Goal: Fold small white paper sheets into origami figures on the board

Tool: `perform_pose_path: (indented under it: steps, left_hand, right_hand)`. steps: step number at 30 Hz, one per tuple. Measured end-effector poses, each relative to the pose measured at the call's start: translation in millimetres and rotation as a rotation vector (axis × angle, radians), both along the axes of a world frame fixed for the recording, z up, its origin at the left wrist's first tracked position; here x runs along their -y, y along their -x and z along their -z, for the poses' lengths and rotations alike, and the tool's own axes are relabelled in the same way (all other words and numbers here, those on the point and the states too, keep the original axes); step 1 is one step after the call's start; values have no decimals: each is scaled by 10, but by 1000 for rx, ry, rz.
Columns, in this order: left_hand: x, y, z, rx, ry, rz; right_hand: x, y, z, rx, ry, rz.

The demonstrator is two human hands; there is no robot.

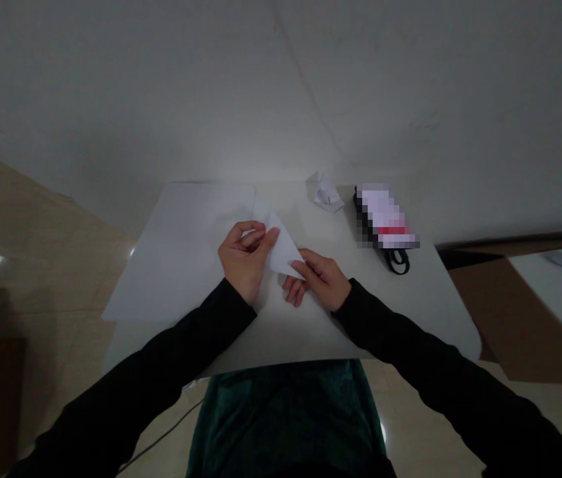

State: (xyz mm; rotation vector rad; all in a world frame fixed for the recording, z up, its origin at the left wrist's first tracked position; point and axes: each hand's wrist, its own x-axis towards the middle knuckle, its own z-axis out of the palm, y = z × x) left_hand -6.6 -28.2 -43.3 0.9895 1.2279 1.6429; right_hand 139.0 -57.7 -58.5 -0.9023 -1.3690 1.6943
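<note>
A folded white sheet of paper [283, 251], roughly triangular, is held between both hands just above the white table. My left hand [246, 255] pinches its upper left edge between thumb and fingers. With the thumb on top and fingers beneath, my right hand [319, 277] grips the lower right corner. The other fingers of the right hand curl under the paper. Large flat white paper sheets [176, 245] lie to the left, partly beneath the left hand. A small folded paper piece [328, 194] stands on the table beyond the right hand.
On the right of the white table [410, 318] lies a blurred-out phone-like object [385, 216] with a black strap loop [398, 261]. A wall [261, 93] rises behind the table. Dark green cloth [291, 418] shows below the front edge. A brown board [505, 318] stands at the right.
</note>
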Motion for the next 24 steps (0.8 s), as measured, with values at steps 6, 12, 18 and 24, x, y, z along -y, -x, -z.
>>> perform_pose_path:
  steps: [6, 12, 18, 24]
  left_hand:
    - [-40, 52, 15, -72, -42, -53]
    - [-137, 135, 28, -80, -88, -106]
    - [-256, 306, -23, 4, -4, 63]
    - [-305, 428, -150, 54, 62, 331]
  right_hand:
    - [-89, 171, -56, 145, -152, 274]
    - [-236, 248, 16, 115, -90, 280]
    - [-264, 171, 5, 80, -2, 228]
    - [-260, 104, -91, -31, 112, 62]
